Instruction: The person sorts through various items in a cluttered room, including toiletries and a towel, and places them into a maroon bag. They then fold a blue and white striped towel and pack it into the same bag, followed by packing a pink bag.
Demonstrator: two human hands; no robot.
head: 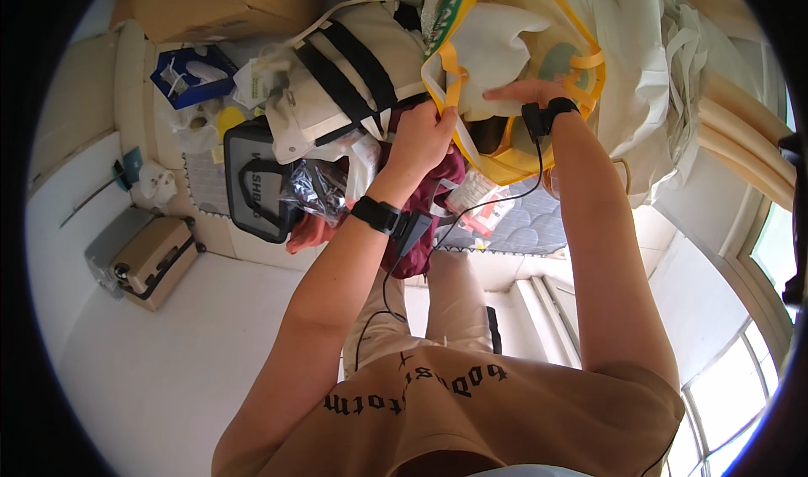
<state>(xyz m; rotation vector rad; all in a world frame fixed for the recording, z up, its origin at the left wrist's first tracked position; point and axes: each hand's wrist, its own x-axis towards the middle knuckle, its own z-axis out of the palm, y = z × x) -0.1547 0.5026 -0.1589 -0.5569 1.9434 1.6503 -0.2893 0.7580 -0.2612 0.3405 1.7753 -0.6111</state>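
Note:
My left hand (423, 137) pinches the yellow-trimmed rim and strap of a large tote bag (519, 175), which lies with its wide mouth towards me. My right hand (529, 92) reaches into that mouth, one digit stretched left against white material (492, 45); its other fingers are partly hidden, so its hold is unclear. A dark brown item (489, 135) shows inside, below the right hand. Left of the tote lies a beige bag with black straps (344, 70). Beneath my left hand and forearm is maroon cloth (410, 256). Each wrist wears a black strap with a cabled device.
A cardboard box (221, 4), a blue box with white shoes (192, 76), a grey-and-black bag (257, 187) and clear plastic packaging (315, 187) lie to the left. A beige suitcase (154, 262) stands further left. Large white fabric bags (631, 86) are at the right. A grey quilted mat (524, 224) lies beneath.

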